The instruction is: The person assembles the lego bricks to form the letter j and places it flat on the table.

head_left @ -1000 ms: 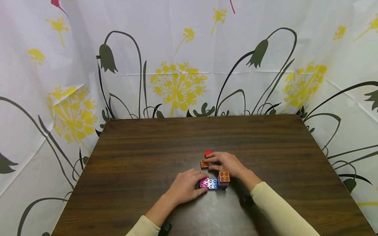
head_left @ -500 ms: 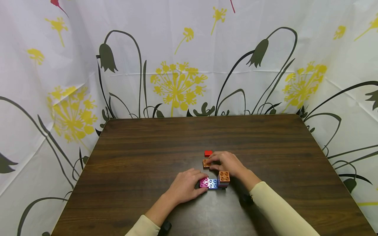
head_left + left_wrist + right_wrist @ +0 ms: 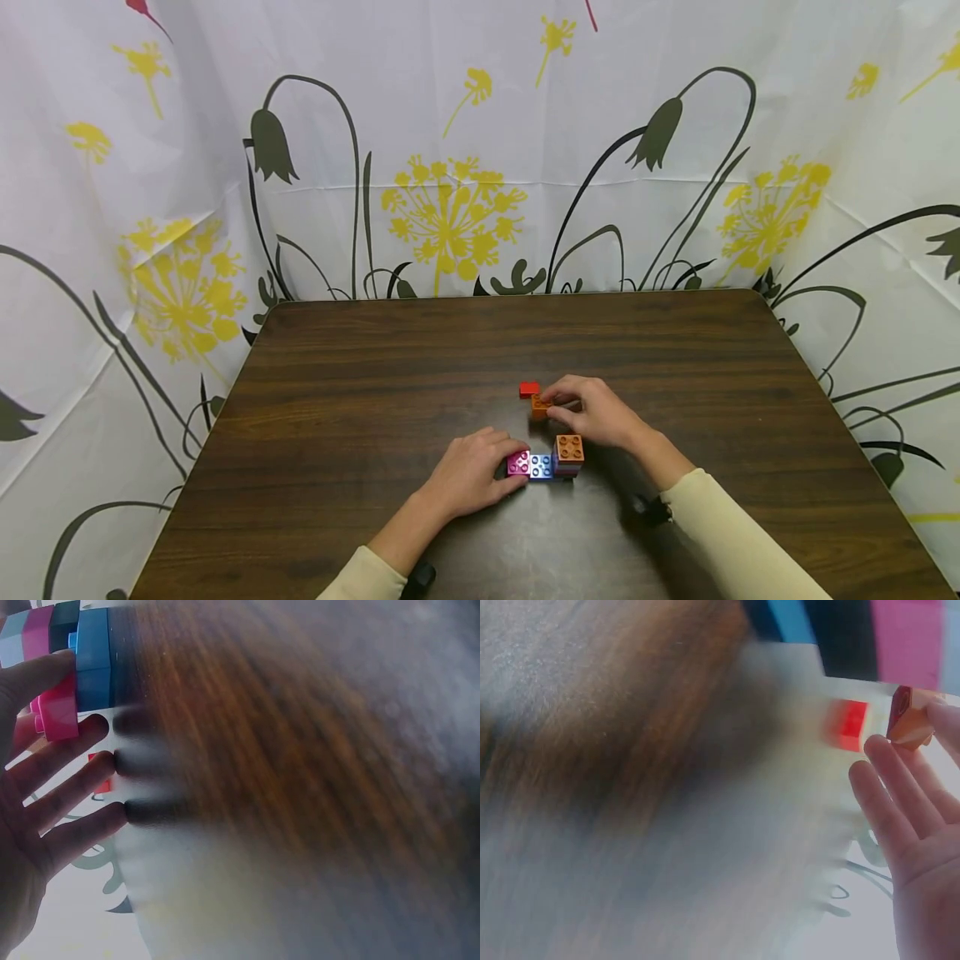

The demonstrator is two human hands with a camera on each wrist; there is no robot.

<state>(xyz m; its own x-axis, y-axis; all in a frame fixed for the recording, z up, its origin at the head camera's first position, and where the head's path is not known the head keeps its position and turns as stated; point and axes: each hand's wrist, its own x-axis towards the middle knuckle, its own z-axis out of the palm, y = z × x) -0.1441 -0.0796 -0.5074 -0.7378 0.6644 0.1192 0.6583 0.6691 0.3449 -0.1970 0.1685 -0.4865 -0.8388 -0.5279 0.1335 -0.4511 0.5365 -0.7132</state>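
My left hand [image 3: 468,473] grips the pink brick [image 3: 518,463] at the left end of a built piece, thumb on the near side and fingers on the far side. To its right show the studs of a blue brick [image 3: 541,467], then a taller stack topped by an orange brick [image 3: 569,448]. Behind that stack, my right hand [image 3: 596,412] pinches a loose orange brick [image 3: 913,724] between thumb and fingers, raised off the table. In the left wrist view, the pink brick [image 3: 58,712] sits against the blue base [image 3: 94,664].
A small red brick [image 3: 529,389] lies on the dark wooden table [image 3: 360,358], just beyond the right hand's fingertips. A white curtain [image 3: 480,125] with printed flowers hangs behind the table's far edge.
My right hand has slid the loose orange brick to the right, then lifted it and shifted up and right with it. The left hand stays on the pink brick.
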